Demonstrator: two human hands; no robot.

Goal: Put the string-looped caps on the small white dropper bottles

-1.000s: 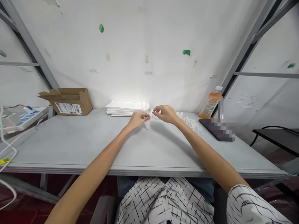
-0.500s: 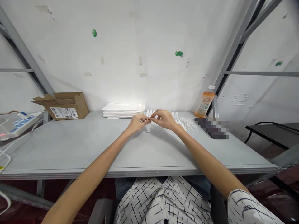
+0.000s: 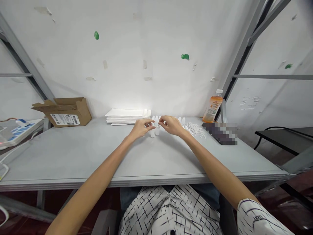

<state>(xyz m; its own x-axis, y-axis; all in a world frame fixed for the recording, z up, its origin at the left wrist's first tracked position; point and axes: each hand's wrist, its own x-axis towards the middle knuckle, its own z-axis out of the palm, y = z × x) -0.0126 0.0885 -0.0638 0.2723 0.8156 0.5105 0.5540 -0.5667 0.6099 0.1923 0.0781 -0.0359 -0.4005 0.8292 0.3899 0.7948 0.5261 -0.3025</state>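
Note:
My left hand (image 3: 141,128) is just above the table left of the middle, thumb and forefinger apart, with nothing visible held between them. A small white bottle-like piece (image 3: 152,134) shows right under its fingertips. Close by on the right, my right hand (image 3: 171,125) has its thumb and forefinger pinched together; whatever is in the pinch is too small to make out. Another small white bottle-like piece (image 3: 157,131) stands between the two hands. Behind my hands runs a row of similar white pieces (image 3: 183,121), partly hidden by my fingers.
Beside my right hand lies a heap of thin white strips (image 3: 195,129). A dark, blurred flat object (image 3: 217,134) and an orange drink bottle (image 3: 213,107) are farther right. Stacked white sheets (image 3: 127,116) and an open cardboard box (image 3: 67,112) sit at the back left.
My hands have come apart; the left has shifted slightly left and its fingers have spread. More of the white pieces now shows between them.

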